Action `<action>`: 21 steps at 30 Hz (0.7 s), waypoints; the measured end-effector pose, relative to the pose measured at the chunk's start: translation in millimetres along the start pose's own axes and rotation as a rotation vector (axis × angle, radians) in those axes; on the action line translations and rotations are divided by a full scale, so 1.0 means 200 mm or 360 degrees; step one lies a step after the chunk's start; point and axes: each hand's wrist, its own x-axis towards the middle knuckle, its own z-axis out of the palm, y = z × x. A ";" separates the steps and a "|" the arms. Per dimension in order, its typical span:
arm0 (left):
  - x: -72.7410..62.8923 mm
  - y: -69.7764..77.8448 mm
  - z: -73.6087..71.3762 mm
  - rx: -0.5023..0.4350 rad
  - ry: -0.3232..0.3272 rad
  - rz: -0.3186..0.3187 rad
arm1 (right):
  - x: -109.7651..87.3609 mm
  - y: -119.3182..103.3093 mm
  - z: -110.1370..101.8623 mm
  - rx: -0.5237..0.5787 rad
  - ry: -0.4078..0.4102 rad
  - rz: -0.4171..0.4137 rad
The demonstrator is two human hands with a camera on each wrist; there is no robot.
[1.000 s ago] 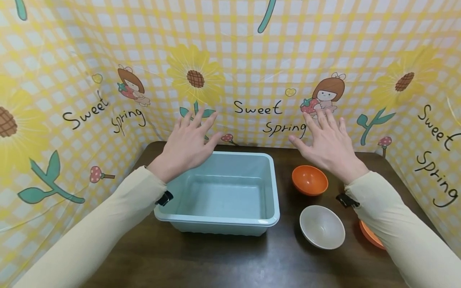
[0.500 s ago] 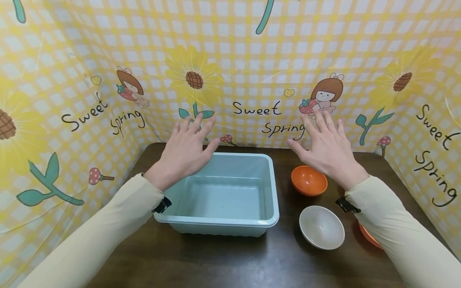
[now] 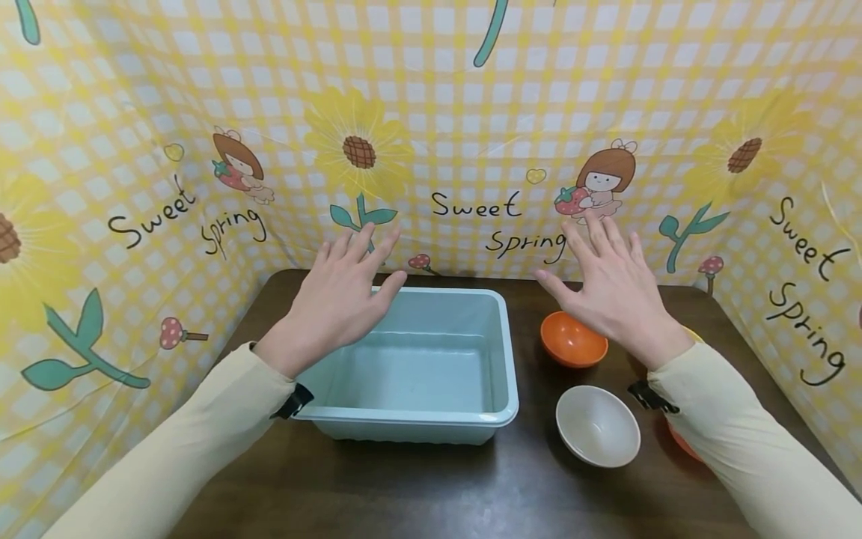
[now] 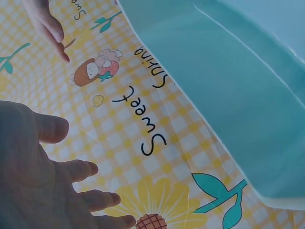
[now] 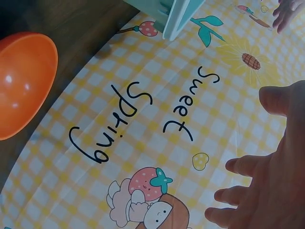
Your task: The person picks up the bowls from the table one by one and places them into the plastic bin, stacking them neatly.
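Note:
My left hand [image 3: 337, 303] hovers over the left part of a light blue plastic basin [image 3: 404, 414], palm down with fingers spread and holding nothing. In the left wrist view its fingers point away from the basin wall [image 4: 228, 81]. My right hand [image 3: 616, 299], also spread and holding nothing, is raised above the right side of the table. Nearest to it is an orange bowl [image 3: 572, 346], also in the right wrist view at the left edge. A greyish-white bowl [image 3: 598, 428] stands closer to me. The basin and both bowls show bare insides.
An orange-red dish [image 3: 683, 442] is mostly hidden under my right sleeve. A yellow rim [image 3: 694, 335] peeks out beside the right wrist. Yellow checked cloth [image 3: 465, 135] walls off the back and both sides of the dark wooden table [image 3: 417, 486].
My left hand has sunk slightly and drawn a little towards me. The right hand has barely moved. The yellow rim has come into sight by the right wrist; the scene has shifted slightly left.

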 end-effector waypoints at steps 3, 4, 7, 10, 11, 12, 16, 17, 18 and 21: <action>-0.03 0.00 -0.01 -0.0016 0.0007 -0.0002 | -0.02 0.00 0.00 0.0002 0.0001 -0.0001; -0.03 0.00 -0.01 -0.0024 0.0009 -0.0002 | -0.03 0.00 0.01 0.0003 0.0002 -0.0002; -0.06 0.00 -0.01 -0.0047 0.0021 -0.0006 | -0.05 0.00 0.01 -0.0001 0.0010 -0.0001; -0.08 0.00 -0.01 -0.0064 0.0033 -0.0006 | -0.06 0.00 0.02 -0.0003 0.0013 0.0004; -0.09 0.00 -0.01 -0.0068 0.0039 -0.0003 | -0.07 0.00 0.02 -0.0003 0.0013 0.0005; -0.10 0.00 -0.01 -0.0073 0.0043 -0.0001 | -0.07 0.00 0.02 -0.0003 0.0010 0.0006; -0.13 0.01 -0.01 -0.0087 0.0071 0.0023 | -0.09 0.00 0.02 0.0000 -0.0001 0.0002; -0.14 0.02 -0.01 -0.0090 0.0079 0.0031 | -0.10 0.00 0.02 0.0001 -0.0006 0.0003; -0.15 0.02 -0.01 -0.0092 0.0085 0.0035 | -0.10 0.00 0.03 0.0002 -0.0010 0.0004; -0.16 0.03 -0.01 -0.0106 0.0089 0.0041 | -0.12 0.01 0.03 0.0009 -0.0011 0.0009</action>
